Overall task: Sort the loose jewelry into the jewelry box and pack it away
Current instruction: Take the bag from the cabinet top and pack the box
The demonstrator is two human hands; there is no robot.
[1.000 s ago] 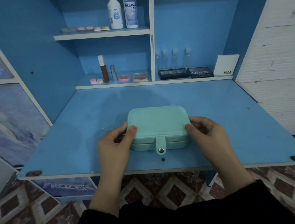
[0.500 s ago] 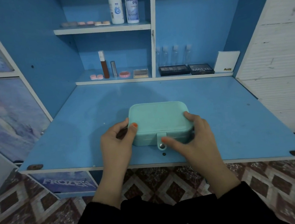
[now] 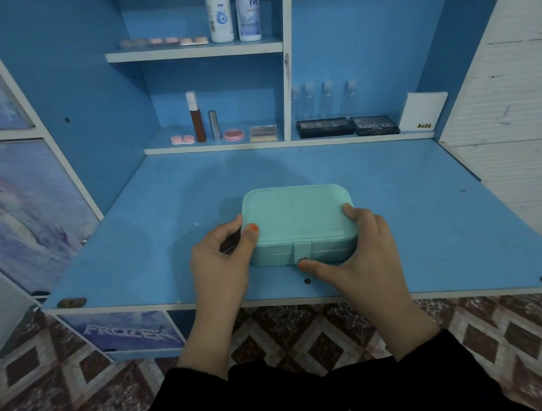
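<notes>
Our left hand [image 3: 222, 258] and right hand [image 3: 362, 249] curl their fingers round the closed jewelry box [image 3: 297, 216]. A far bottle [image 3: 247, 9] reads "DREAM EYE", and a palette [image 3: 374, 125] reads "MATTE".

matt, seemingly fabric jewelry box [image 3: 297, 217]

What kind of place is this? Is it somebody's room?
Probably a dressing corner in a bedroom. The blue desk has shelves with makeup palettes and bottles, a mint jewelry box sits on it, and a cupboard door below says Frozen.
</notes>
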